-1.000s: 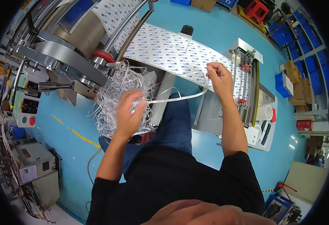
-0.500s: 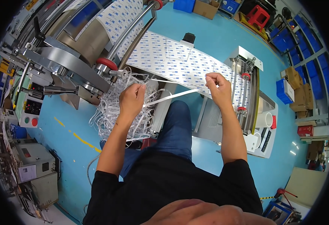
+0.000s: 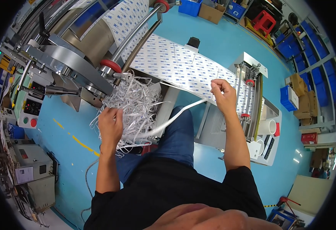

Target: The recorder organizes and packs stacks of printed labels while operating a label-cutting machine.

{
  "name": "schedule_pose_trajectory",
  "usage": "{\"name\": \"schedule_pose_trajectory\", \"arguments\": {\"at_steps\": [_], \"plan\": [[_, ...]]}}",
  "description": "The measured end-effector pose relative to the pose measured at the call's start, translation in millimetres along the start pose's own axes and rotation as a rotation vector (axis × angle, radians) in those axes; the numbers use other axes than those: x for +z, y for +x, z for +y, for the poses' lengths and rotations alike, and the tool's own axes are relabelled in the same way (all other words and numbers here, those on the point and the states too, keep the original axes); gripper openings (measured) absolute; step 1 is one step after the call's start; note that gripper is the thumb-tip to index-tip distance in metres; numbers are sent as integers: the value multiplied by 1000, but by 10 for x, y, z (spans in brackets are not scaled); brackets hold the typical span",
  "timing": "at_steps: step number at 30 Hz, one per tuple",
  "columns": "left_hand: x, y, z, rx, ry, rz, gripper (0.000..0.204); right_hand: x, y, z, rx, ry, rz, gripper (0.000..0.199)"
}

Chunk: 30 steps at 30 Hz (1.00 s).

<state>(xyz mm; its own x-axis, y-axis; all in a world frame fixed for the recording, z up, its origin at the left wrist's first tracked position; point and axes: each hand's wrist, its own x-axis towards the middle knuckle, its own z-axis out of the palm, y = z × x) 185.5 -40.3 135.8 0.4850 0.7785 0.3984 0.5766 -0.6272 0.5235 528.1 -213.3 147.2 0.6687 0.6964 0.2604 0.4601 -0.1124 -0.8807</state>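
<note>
My left hand (image 3: 111,124) is over a tangled heap of thin white strips (image 3: 137,103), its fingers loosely bent and apart. Beside its wrist passes a slack white strip (image 3: 175,115), blurred at that end, which curves up to the near edge of a wide white sheet with blue print (image 3: 183,63). My right hand (image 3: 224,96) is at that edge farther right, thumb and forefinger pinched together. Whatever lies between those fingertips is too small to make out. From a large machine roller (image 3: 89,42) at the left, the sheet stretches to a roller unit (image 3: 248,92) at the right.
Steel shafts with red collars (image 3: 110,66) stand close to the heap. Left of them is a control panel (image 3: 32,109) with buttons. A white cup (image 3: 267,126) rests on the right-hand machine. Shelves with blue bins (image 3: 321,82) line the right side.
My left hand has moved left and nearer to me, over the heap. The strip, straighter before, now sags in a curve. My right hand has hardly moved.
</note>
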Motion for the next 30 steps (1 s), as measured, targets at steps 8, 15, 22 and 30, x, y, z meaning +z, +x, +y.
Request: {"name": "schedule_pose_trajectory", "arguments": {"at_steps": [8, 15, 22, 30], "plan": [[-62, -285, -341, -208, -134, 157, 18, 12, -23, -12, 19, -8, -2, 17], [-69, -323, -350, -305, -213, 112, 17, 50, -26, 37, 10, -10, -16, 16], [-93, -299, -350, -262, -230, 95, 15, 37, -16, 18, 4, -33, -17, 15], [-146, -273, -331, -296, -291, 14, 18, 11, 26, 90, 94, 6, 140, 15]]}}
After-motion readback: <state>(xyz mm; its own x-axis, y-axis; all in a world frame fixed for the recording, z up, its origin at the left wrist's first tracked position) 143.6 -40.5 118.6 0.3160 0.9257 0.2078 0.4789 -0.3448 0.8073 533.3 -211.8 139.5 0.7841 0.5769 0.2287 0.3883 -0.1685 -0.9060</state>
